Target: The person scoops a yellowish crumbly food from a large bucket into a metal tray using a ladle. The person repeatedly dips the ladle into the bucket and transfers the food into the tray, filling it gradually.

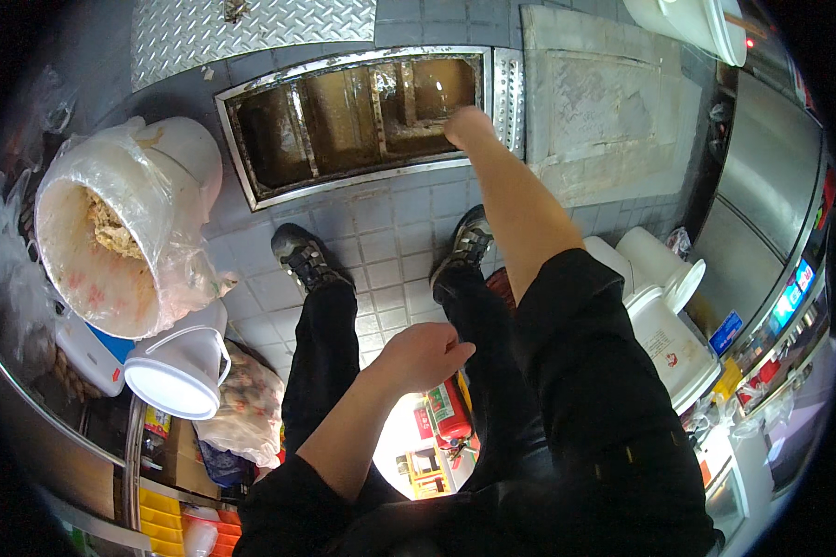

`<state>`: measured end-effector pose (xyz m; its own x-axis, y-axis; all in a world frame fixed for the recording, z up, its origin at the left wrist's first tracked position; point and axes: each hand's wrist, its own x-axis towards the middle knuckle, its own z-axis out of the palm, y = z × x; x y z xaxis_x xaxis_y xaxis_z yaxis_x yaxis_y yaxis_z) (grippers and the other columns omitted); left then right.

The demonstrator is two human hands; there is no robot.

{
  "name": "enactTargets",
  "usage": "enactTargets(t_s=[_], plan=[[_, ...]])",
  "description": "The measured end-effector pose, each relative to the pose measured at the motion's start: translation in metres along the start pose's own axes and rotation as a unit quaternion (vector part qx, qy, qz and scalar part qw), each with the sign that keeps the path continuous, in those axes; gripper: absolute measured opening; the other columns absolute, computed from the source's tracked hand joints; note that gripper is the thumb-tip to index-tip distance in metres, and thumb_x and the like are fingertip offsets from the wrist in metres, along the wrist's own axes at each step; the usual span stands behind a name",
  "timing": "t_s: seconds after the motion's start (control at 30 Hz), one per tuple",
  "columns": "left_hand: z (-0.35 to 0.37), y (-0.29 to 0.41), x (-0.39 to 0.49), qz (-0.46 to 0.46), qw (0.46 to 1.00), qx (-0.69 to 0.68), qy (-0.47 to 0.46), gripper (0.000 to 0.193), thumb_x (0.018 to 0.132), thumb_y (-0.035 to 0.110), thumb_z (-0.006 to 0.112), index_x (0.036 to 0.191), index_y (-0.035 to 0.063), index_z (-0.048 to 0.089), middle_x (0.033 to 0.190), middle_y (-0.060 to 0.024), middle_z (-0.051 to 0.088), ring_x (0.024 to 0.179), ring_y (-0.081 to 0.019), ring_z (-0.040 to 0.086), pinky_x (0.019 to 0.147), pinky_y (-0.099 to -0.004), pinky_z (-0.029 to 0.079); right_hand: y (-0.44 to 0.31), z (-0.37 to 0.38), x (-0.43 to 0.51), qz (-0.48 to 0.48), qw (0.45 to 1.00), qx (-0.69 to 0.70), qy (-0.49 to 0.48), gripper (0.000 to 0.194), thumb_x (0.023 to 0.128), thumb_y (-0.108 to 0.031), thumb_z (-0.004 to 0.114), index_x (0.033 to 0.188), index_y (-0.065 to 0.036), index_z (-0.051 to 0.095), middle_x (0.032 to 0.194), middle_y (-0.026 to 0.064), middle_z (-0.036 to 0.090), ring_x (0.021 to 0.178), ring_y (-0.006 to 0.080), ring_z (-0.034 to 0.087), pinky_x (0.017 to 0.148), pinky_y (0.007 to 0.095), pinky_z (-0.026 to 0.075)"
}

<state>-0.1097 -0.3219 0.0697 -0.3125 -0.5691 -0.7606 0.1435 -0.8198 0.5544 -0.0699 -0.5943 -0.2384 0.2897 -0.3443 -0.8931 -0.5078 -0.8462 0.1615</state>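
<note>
Before me a long metal-framed floor pit, which looks like a grease trap, lies uncovered. Inside it, upright partitions divide murky brown liquid. My right hand reaches over the pit's right end, close to its frame. Its fingers are curled and their tips are hidden, so whether they hold anything cannot be told. My left hand hangs between my knees, loosely closed, with nothing visible in it. My black shoes stand on grey floor tiles at the pit's near side.
At left, a plastic-lined bin holds brownish waste, beside a white bucket and a filled plastic bag. A diamond-plate sheet lies beyond the pit, a worn floor panel right of it. White tubs stand at right; a fire extinguisher is behind me.
</note>
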Motion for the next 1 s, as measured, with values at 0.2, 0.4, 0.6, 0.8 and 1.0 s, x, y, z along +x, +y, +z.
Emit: enactTargets(t_s=[0.2, 0.4, 0.6, 0.8, 1.0], plan=[[-0.011, 0.006, -0.001, -0.030, 0.999, 0.003, -0.016, 0.047, 0.101, 0.046, 0.057, 0.092, 0.0007, 0.070, 0.089, -0.0203, 0.070, 0.088, -0.0379, 0.068, 0.079, -0.0461, 0.053, 0.013, 0.079, 0.019, -0.136, 0.982, -0.095, 0.086, 0.024, 0.091, -0.028, 0.067, 0.101, -0.011, 0.080, 0.111, 0.0168, 0.076, 0.104, 0.0308, 0.074, 0.085, 0.0442, 0.059], [-0.019, 0.003, -0.002, -0.046, 0.998, 0.017, -0.032, 0.048, 0.101, 0.046, 0.056, 0.093, 0.0010, 0.070, 0.090, -0.0203, 0.070, 0.089, -0.0381, 0.068, 0.079, -0.0461, 0.053, -0.010, 0.099, 0.014, 0.082, 0.948, 0.278, 0.133, 0.037, 0.089, -0.033, 0.068, 0.098, 0.003, 0.075, 0.108, 0.0276, 0.072, 0.106, 0.0442, 0.069, 0.093, 0.0503, 0.056], [-0.020, 0.003, -0.001, -0.048, 0.998, 0.018, -0.043, 0.049, 0.101, 0.047, 0.054, 0.093, 0.0013, 0.070, 0.091, -0.0208, 0.070, 0.090, -0.0386, 0.068, 0.081, -0.0467, 0.053, -0.020, 0.090, 0.006, 0.084, 0.898, 0.382, 0.200, 0.037, 0.088, -0.031, 0.068, 0.097, 0.005, 0.070, 0.105, 0.0297, 0.071, 0.102, 0.0462, 0.068, 0.090, 0.0511, 0.056], [-0.014, 0.004, 0.004, -0.041, 0.998, 0.038, -0.040, 0.051, 0.101, 0.049, 0.053, 0.095, 0.0012, 0.071, 0.092, -0.0215, 0.070, 0.092, -0.0397, 0.068, 0.081, -0.0484, 0.053, -0.013, 0.093, -0.013, 0.075, 0.876, 0.401, 0.257, 0.035, 0.091, -0.028, 0.069, 0.101, 0.005, 0.065, 0.098, 0.0287, 0.071, 0.097, 0.0461, 0.069, 0.086, 0.0515, 0.056], [-0.012, 0.010, 0.009, -0.040, 0.997, 0.051, -0.040, 0.052, 0.101, 0.049, 0.053, 0.096, 0.0005, 0.071, 0.093, -0.0216, 0.070, 0.092, -0.0392, 0.069, 0.081, -0.0482, 0.053, 0.002, 0.108, -0.030, 0.054, 0.862, 0.434, 0.257, 0.032, 0.091, -0.025, 0.071, 0.103, 0.003, 0.061, 0.096, 0.0277, 0.071, 0.093, 0.0471, 0.068, 0.082, 0.0529, 0.055]])
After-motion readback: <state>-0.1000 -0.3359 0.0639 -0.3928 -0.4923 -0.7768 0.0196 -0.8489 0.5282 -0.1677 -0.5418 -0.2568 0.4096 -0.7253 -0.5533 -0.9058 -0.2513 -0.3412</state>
